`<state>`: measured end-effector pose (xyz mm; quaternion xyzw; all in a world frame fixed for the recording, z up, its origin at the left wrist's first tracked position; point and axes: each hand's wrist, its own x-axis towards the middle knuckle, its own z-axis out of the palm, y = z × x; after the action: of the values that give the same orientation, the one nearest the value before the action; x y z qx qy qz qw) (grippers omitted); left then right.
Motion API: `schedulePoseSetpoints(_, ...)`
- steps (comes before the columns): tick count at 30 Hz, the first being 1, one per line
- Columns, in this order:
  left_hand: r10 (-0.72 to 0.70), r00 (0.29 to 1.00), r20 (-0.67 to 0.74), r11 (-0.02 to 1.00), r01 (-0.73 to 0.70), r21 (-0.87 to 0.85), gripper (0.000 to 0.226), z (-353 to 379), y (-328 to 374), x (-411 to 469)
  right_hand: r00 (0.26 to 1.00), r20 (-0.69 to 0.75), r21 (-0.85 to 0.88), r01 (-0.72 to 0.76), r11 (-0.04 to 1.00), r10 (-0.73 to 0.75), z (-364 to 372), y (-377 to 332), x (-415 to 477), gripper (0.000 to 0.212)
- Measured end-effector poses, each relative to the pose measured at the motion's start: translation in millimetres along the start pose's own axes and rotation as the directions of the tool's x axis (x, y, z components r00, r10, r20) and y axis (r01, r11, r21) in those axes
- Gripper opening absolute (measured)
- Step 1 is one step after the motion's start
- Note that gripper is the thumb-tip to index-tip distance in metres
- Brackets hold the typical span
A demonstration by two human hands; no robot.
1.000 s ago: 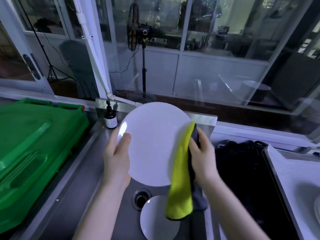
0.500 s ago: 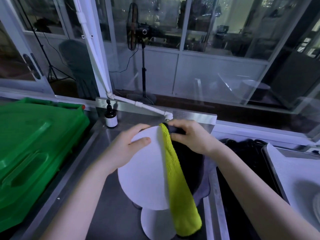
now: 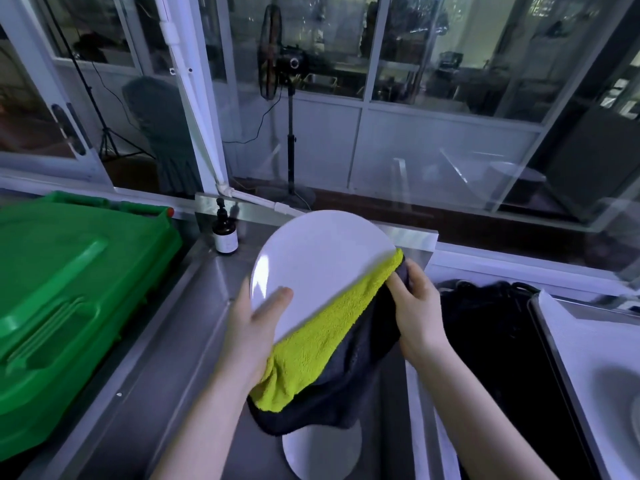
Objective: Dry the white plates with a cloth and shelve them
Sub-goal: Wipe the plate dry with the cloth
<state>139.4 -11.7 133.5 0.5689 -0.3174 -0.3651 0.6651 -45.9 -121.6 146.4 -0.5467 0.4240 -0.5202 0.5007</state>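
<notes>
Above the steel tabletop [image 3: 166, 341] the white plate [image 3: 322, 258] is held higher than before, tilted. The yellow-and-grey cloth [image 3: 311, 348], earlier draped from its top, is now wrapped along its lower-right edge. The plate is clasped by the left grip [image 3: 252, 327], the cloth by the right grip [image 3: 415, 306]

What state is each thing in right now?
held plate: tilted over the sink, cloth across its lower edge.
cloth: draped, hanging below it.
second plate: lying in the sink.
left hand: grips held plate's rim.
right hand: grips cloth.
green bin: lid shut.
pump bottle: upright.
</notes>
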Motion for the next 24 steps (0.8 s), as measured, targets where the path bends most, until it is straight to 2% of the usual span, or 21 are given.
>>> schedulePoseSetpoints(2,0.026,0.995,0.097,0.996,-0.034,0.082,0.038,-11.6,7.7,4.8,0.978,0.134,-0.228,0.189,0.955,-0.161,-2.9,-17.6,10.8,0.015)
schedulePoseSetpoints(4,0.02,0.977,0.212,0.984,-0.056,0.167,0.036,-19.0,17.3,11.9,0.921,0.313,-0.401,0.349,0.847,-0.231,0.4,-37.5,21.7,0.016)
schedulePoseSetpoints(7,0.034,0.942,0.334,0.931,-0.151,0.331,0.029,-13.9,29.0,15.6,0.768,0.611,-0.447,0.534,0.717,-0.191,10.4,-60.0,30.8,0.025)
schedulePoseSetpoints(8,0.06,0.935,0.351,0.925,-0.185,0.333,0.024,-10.2,29.6,14.2,0.726,0.668,-0.453,0.571,0.684,-0.164,13.2,-62.9,31.6,0.03)
schedulePoseSetpoints(9,0.083,0.935,0.346,0.931,-0.197,0.308,0.021,-7.0,29.1,12.0,0.715,0.683,-0.465,0.582,0.667,-0.149,14.3,-63.5,33.0,0.03)
schedulePoseSetpoints(10,0.094,0.942,0.321,0.944,-0.187,0.272,0.021,-5.3,27.4,9.3,0.729,0.665,-0.469,0.576,0.67,-0.16,12.3,-61.2,34.7,0.024)
schedulePoseSetpoints(12,0.069,0.967,0.246,0.977,-0.115,0.179,0.022,-4.9,22.5,4.4,0.806,0.553,-0.459,0.507,0.729,-0.212,1.5,-51.4,34.4,0.017)
schedulePoseSetpoints(14,0.012,0.991,0.137,0.997,-0.022,0.072,0.021,-3.8,17.8,0.8,0.901,0.386,-0.36,0.343,0.868,-0.196,-10.6,-32.6,23.6,0.013)
schedulePoseSetpoints(16,-0.058,0.998,0.02,0.998,0.059,-0.034,0.021,-1.1,16.2,-0.1,0.966,0.239,-0.17,0.146,0.975,-0.103,-16.0,-10.0,3.3,0.014)
schedulePoseSetpoints(19,-0.133,0.991,-0.001,0.991,0.133,-0.032,0.023,-1.7,14.7,0.9,0.986,0.146,0.014,-0.085,0.996,0.082,-18.2,13.7,-15.7,0.012)
schedulePoseSetpoints(21,-0.126,0.987,0.095,0.991,0.12,0.066,0.024,-7.0,17.6,4.0,0.98,0.179,0.001,-0.092,0.996,0.09,-21.4,11.8,-15.5,0.012)
schedulePoseSetpoints(24,-0.085,0.959,0.272,0.984,0.037,0.177,0.025,-12.7,30.1,14.2,0.945,0.313,-0.15,0.149,0.977,-0.096,-23.8,-11.4,-5.4,0.034)
